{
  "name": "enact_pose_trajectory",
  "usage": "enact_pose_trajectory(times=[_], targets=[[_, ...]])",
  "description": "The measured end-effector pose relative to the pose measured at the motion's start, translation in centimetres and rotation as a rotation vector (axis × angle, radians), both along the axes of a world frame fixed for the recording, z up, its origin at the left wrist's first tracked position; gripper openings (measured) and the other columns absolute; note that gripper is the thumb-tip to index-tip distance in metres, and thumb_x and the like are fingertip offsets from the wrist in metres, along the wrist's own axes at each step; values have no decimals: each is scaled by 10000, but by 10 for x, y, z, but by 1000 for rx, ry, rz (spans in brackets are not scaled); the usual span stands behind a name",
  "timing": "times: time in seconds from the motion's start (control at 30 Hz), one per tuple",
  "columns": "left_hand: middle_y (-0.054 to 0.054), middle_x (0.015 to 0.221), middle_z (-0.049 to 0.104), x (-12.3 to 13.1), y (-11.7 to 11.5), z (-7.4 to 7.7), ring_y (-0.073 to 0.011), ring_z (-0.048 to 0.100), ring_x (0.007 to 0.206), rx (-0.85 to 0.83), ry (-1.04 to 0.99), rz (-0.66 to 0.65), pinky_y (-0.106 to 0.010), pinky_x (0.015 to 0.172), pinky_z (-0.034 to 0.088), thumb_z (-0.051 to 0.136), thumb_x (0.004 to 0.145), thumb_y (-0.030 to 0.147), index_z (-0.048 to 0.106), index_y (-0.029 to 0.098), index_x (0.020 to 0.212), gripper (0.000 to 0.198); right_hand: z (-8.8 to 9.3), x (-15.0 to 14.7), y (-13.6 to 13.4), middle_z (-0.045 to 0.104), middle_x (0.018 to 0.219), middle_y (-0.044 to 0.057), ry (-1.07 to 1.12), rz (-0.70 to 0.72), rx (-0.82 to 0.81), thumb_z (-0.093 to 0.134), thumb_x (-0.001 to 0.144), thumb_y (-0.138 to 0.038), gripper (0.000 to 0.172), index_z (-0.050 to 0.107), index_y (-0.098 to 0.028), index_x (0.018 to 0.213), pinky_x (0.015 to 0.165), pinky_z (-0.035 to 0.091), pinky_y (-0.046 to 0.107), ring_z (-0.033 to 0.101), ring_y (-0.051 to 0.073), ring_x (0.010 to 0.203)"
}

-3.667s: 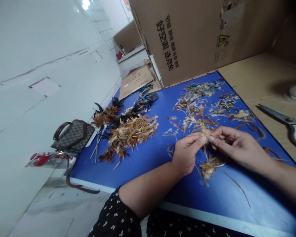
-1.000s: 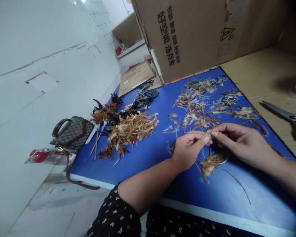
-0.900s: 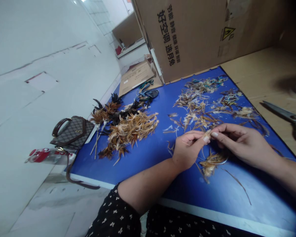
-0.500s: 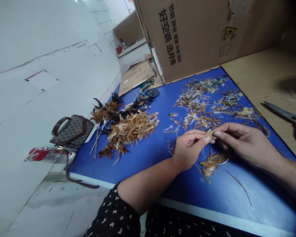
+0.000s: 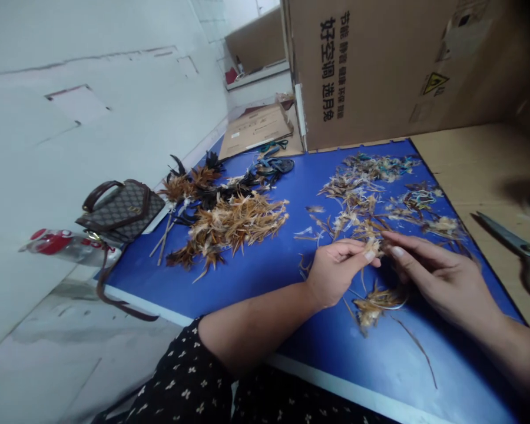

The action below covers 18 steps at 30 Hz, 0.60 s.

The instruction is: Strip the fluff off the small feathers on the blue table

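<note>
My left hand [image 5: 338,268] pinches a small tuft of pale feathers [image 5: 371,246] between thumb and fingers. Close beside it on the right, my right hand [image 5: 433,271] has thumb and forefinger near the tuft; whether they grip part of it is too small to tell. Below the hands a small bunch of brown feathers [image 5: 371,309] lies on the blue table [image 5: 247,282]. Loose feathers and fluff [image 5: 353,191] are spread beyond the hands. A larger pile of golden-brown feathers [image 5: 238,221] lies to the left, touching black feathers.
Scissors [image 5: 512,241] lie on cardboard at the right. A large cardboard box [image 5: 380,70] stands at the back. At the left edge are a patterned handbag [image 5: 126,212] and a red-capped bottle [image 5: 66,244]. A thin brown feather strand [image 5: 417,344] lies near the front.
The view has shifted a little. My right hand's thumb and forefinger have spread slightly apart, while my left hand keeps its pinch on the tuft.
</note>
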<state>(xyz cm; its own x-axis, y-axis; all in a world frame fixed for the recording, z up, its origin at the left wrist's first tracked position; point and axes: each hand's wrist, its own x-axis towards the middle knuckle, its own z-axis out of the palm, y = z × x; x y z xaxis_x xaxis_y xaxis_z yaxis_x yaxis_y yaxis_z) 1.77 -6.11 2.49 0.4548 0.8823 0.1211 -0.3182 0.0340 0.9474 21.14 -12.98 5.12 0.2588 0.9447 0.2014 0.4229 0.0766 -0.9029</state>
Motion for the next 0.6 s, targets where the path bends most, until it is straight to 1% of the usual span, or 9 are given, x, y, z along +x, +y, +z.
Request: enact_pose_trajectory(times=[0.07, 0.1, 0.17, 0.2, 0.27, 0.33, 0.37, 0.47, 0.6], targets=[[-85, 1061, 801, 2, 0, 0, -205, 735, 1096, -41, -42, 12, -426, 1188, 536, 912, 902, 459, 888, 214, 885, 246, -3, 0, 1, 845, 1189, 83, -43, 21, 38, 775, 953, -614, 483, 876, -310, 1315, 963, 634, 431, 785, 278, 996], [-86, 1059, 801, 2, 0, 0, -207, 735, 1098, -57, -63, 14, -429, 1191, 532, 916, 897, 460, 886, 210, 880, 253, -5, 0, 1, 840, 1252, 82, -53, 29, 56, 773, 952, -604, 471, 876, -315, 1311, 1002, 633, 438, 790, 288, 1059], [-89, 1062, 801, 3, 0, 2, -212, 735, 1105, -78, -92, 12, -433, 1197, 528, 921, 890, 465, 881, 200, 873, 268, -9, 0, 3, 841, 1266, 83, -53, 32, 75, 779, 944, -601, 467, 879, -309, 1295, 1016, 638, 434, 792, 291, 1097], [-92, 1063, 801, 3, -1, 3, -215, 735, 1110, -78, -99, 10, -435, 1200, 525, 919, 892, 466, 880, 196, 873, 274, -11, 0, 3, 848, 1227, 85, -40, 27, 69, 787, 938, -608, 473, 880, -298, 1282, 986, 647, 419, 795, 280, 1060], [-95, 1063, 802, 2, -2, 5, -220, 733, 1121, -57, -93, 14, -436, 1200, 524, 909, 902, 463, 879, 194, 875, 273, -13, 0, 3, 854, 1079, 87, 21, 9, 32, 812, 920, -639, 492, 881, -264, 1231, 823, 656, 356, 775, 232, 874], [-94, 1054, 801, 1, -2, 6, -221, 729, 1124, -15, -71, 23, -436, 1193, 528, 893, 919, 450, 881, 198, 881, 256, -13, 0, 3, 816, 891, 71, 103, 4, -23, 846, 888, -679, 516, 869, -232, 1146, 610, 575, 282, 676, 174, 672], [-93, 1049, 799, 1, -2, 7, -219, 728, 1120, 8, -57, 24, -435, 1189, 531, 884, 929, 443, 882, 201, 887, 246, -13, 0, 2, 782, 811, 57, 141, 4, -43, 862, 870, -697, 530, 855, -220, 1102, 543, 519, 260, 625, 156, 615], [-94, 1048, 796, -1, -1, 6, -213, 728, 1105, 83, -23, 10, -437, 1180, 539, 862, 952, 428, 883, 203, 907, 231, -12, 1, 1, 718, 703, 36, 197, 16, -81, 889, 847, -711, 547, 812, -208, 1047, 499, 459, 241, 581, 148, 583], [-102, 1016, 806, -1, 0, 3, -215, 736, 1091, 138, 5, -15, -440, 1156, 559, 868, 942, 456, 876, 193, 898, 267, -13, 3, 0, 743, 744, 42, 190, 45, -88, 876, 897, -659, 485, 797, -214, 1073, 521, 482, 239, 594, 144, 599]])
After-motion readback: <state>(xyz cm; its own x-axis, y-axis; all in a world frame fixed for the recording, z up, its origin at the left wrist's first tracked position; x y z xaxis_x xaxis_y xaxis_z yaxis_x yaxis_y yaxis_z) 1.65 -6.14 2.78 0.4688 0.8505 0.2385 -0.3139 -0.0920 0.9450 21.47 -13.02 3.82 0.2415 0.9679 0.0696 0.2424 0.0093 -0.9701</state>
